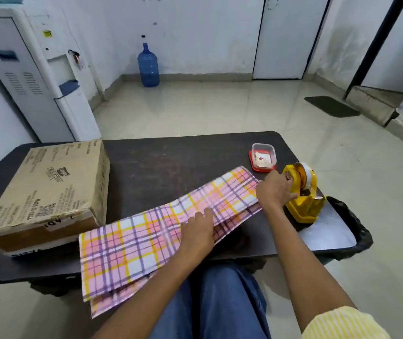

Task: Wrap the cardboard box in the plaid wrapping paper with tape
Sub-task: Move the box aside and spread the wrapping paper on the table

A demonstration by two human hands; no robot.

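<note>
So the folded plaid paper lies slantwise across the front of the table, its near corner hanging off over the lap, and the box sits on the left end just beside it, not wrapped at all yet. Left hand rests on top of the paper with loose fingers, pressing it down. Right hand is up against the yellow tape dispenser at the right edge, fingers hidden, so can't tell if it's gripping anything.
</note>
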